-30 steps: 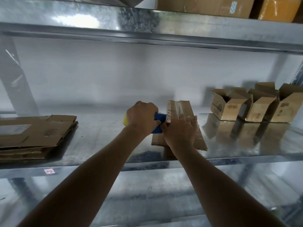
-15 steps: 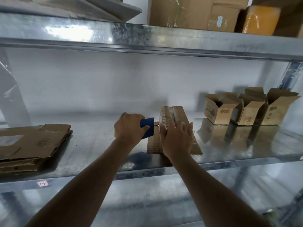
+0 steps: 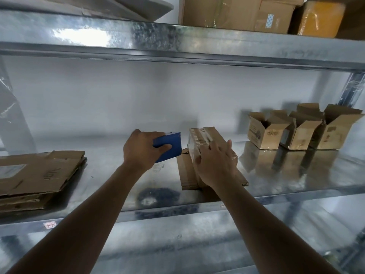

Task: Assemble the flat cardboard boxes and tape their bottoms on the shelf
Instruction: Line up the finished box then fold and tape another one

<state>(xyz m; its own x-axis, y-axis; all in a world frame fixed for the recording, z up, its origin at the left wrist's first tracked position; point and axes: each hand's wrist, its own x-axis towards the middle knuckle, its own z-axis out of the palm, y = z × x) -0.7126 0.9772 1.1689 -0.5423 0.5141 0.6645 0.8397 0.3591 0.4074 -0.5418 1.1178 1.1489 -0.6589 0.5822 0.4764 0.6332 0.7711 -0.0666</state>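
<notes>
A small cardboard box (image 3: 203, 136) lies upside down on the metal shelf (image 3: 118, 175), its taped bottom facing up and its loose flaps spread flat beneath it. My right hand (image 3: 215, 165) rests on top of the box, fingers spread over the tape. My left hand (image 3: 142, 149) grips a blue tape dispenser (image 3: 170, 148) just left of the box, its toothed edge a short way from the box's side. A stack of flat cardboard boxes (image 3: 37, 175) lies at the shelf's left end.
Three assembled open boxes (image 3: 304, 129) stand at the back right of the shelf. The upper shelf (image 3: 177, 40) hangs low overhead and carries larger cartons (image 3: 237, 12). A steel upright (image 3: 351, 89) stands at the far right.
My left hand has pulled the blue dispenser leftward, away from the box's side. My right hand has stayed on the box top. The camera has tilted up slightly.
</notes>
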